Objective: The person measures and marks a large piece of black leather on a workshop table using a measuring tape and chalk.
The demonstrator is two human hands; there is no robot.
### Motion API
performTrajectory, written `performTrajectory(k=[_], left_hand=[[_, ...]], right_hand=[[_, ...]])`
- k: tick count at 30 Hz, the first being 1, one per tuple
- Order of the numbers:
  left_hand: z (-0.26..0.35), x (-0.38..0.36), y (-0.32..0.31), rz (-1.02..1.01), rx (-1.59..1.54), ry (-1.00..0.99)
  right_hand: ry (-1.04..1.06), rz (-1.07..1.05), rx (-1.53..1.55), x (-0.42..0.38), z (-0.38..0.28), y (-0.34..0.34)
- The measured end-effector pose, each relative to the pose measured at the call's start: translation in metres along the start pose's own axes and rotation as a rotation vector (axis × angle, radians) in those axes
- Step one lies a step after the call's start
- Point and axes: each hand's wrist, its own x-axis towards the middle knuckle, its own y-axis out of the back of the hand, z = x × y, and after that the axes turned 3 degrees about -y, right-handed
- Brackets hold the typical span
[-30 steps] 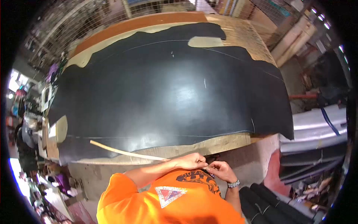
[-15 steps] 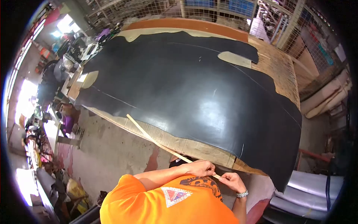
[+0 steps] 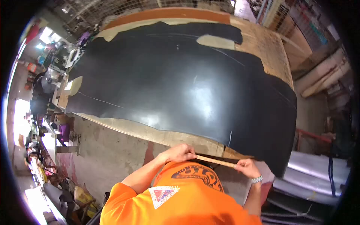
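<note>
A narrow pale yellow measuring tape (image 3: 215, 161) with faint marks runs nearly straight between my hands, just in front of my orange shirt. My left hand (image 3: 182, 153) is closed on its left end. The fingers of my right hand (image 3: 247, 168) pinch its other end; a metal-banded watch sits on that wrist. Beyond my hands lies a large black leather hide (image 3: 157, 78), spread over a wooden table (image 3: 180, 138). Pale chalk-like lines cross the hide, and its near edge is uneven. Neither hand touches the hide.
Brown and cream sheets (image 3: 168, 15) lie along the table's far edge. Silvery rolls (image 3: 311, 168) are stacked at the lower right, and pale rolls (image 3: 324, 77) lean further back. Cluttered benches and bags fill the left side. Wire mesh stands behind the table.
My hands have moved apart, stretching the tape between them. The long length that slanted out to the left over the table edge no longer shows. My view has shifted slightly.
</note>
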Motion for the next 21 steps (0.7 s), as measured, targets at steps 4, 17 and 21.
performTrajectory(k=[4, 17, 21], left_hand=[[-0.013, -0.008, 0.01, -0.015, -0.064, 0.096], [-0.002, 0.104, 0.139, 0.254, 0.278, 0.032], [-0.002, 0.162, 0.133, 0.443, 0.348, 0.17]], right_hand=[[-0.068, 0.094, 0.086, -0.023, 0.043, 0.035], [-0.182, 0.695, -0.119, -0.131, 0.161, 0.233], [-0.09, 0.552, -0.256, -0.098, 0.157, 0.282]])
